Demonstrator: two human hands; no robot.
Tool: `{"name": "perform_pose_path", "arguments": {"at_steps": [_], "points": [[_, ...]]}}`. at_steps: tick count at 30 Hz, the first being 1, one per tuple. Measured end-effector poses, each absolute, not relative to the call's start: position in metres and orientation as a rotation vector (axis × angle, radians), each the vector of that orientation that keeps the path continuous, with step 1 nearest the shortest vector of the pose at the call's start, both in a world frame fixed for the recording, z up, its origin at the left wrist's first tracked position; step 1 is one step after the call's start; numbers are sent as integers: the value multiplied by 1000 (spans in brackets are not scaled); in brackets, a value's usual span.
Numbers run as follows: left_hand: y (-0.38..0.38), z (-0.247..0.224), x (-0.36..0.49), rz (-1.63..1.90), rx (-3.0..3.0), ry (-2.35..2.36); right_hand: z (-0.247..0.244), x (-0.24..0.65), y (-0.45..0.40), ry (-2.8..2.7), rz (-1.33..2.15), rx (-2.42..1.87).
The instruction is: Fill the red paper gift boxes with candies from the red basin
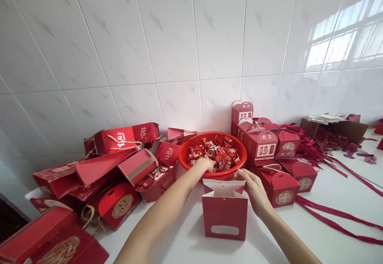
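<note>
Meanwhile, the left hand [206,164] dips among the wrapped candies [223,158] in the round red basket [182,152], its fingertips too buried to tell whether they pinch any. Bent, slightly parted fingers of the right hand [249,182] reach the upper edge of the open red box [225,212], upright on the white worktop [182,236] before the basket.

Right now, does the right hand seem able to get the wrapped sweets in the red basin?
Probably yes: the right hand is by the red basin, and nothing covers the nearest wrapped sweets.
</note>
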State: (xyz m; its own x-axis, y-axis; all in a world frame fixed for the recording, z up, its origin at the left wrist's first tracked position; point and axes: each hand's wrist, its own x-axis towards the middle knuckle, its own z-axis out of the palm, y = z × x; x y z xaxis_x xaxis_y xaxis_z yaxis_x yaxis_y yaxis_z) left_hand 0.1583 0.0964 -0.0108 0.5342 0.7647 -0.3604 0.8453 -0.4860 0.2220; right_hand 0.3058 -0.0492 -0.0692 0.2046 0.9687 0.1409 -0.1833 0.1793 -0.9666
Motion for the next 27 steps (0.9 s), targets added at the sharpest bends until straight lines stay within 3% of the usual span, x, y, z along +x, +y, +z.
{"name": "perform_pose_path", "arguments": {"at_steps": [5, 15, 20, 27], "points": [[94, -20, 153, -121, 2297, 1294, -68, 304, -51, -1006, 1091, -1021], [104, -19, 140, 862, 1768, 993, -76, 308, -47, -1053, 1007, -1046], [103, -20, 140, 1033, 1616, 844, -72, 310, -45, -1169, 802, -1043], [97, -15, 139, 1049, 1560, 738, -31, 316, -3, -1216, 453, -1075]]}}
